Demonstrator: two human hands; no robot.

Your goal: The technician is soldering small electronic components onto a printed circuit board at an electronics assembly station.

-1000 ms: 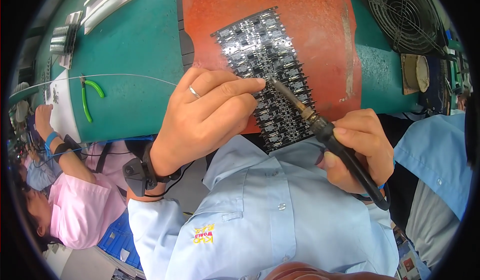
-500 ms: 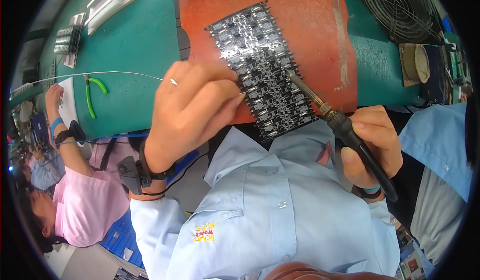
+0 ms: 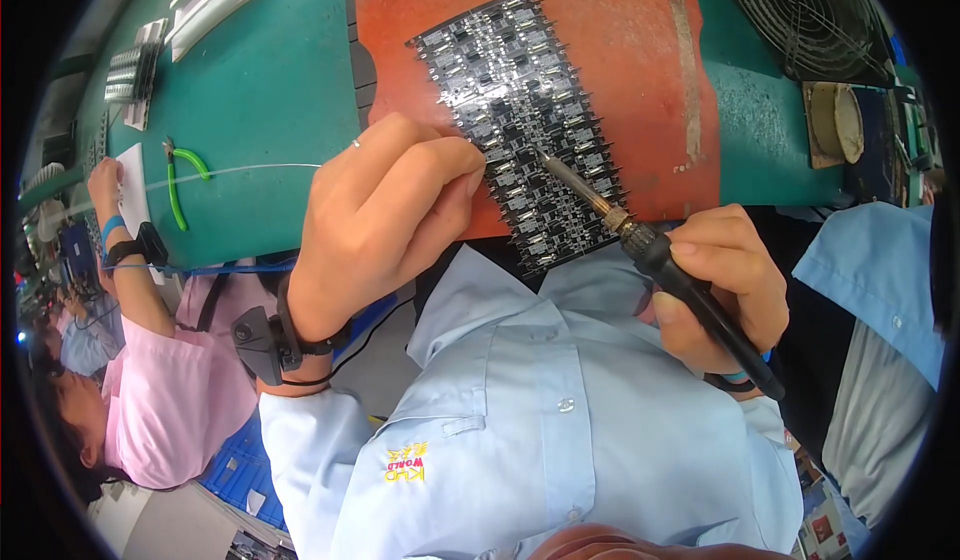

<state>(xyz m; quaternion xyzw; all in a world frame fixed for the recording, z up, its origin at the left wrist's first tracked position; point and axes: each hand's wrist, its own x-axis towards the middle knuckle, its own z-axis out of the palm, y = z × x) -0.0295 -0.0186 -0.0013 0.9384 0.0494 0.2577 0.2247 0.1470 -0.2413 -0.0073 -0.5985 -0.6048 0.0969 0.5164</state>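
Note:
A black panel of small circuit boards (image 3: 530, 90), densely set with shiny parts, lies slanted on the orange mat. In my right hand (image 3: 728, 285) is a soldering iron (image 3: 690, 285) with a black handle, fingers wrapped round it. Its metal tip points up and left and meets the panel near the middle; whether it touches a joint is too small to tell. My left hand (image 3: 385, 210) is closed in a pinch at the panel's left edge. A thin solder wire (image 3: 270, 167) runs into it from the left; the wire's working end is hidden by the fingers.
The orange mat (image 3: 640, 70) lies on a green work surface (image 3: 270, 80). Green-handled cutters (image 3: 174, 190) and a white fixture (image 3: 215, 10) are at left. A round fan grille (image 3: 800, 10) and a tan roll (image 3: 835, 125) stand at right. Co-workers sit on both sides.
My right hand has carried the soldering iron leftward, so its tip moved from the panel's right part toward its middle. My left hand keeps its pinch beside the panel and has barely moved.

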